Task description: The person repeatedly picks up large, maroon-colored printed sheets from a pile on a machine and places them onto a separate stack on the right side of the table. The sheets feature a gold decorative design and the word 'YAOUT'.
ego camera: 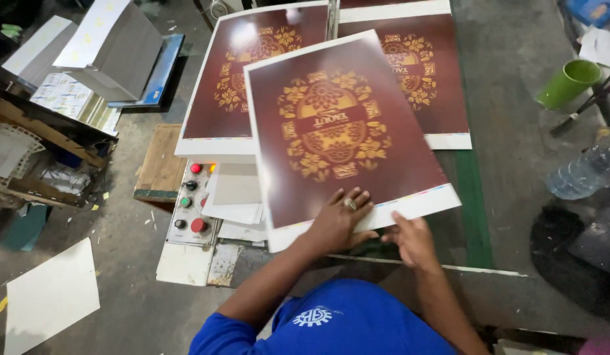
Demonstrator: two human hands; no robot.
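Observation:
A large glossy printed sheet (344,131), dark maroon with a gold floral emblem and a white border, lies tilted on top of the work surface. My left hand (341,220), with a ring on one finger, presses flat on its near edge. My right hand (410,240) grips the same edge just to the right, thumb on top. Two more sheets of the same print lie under it: one (232,72) to the left and another (436,72) to the right.
A control panel (192,204) with red, green and black buttons sits left of my hands. Stacks of paper (107,46) rest at top left. A green cup (571,82) and a plastic bottle (584,172) stand at right. A loose white sheet (51,296) lies on the floor.

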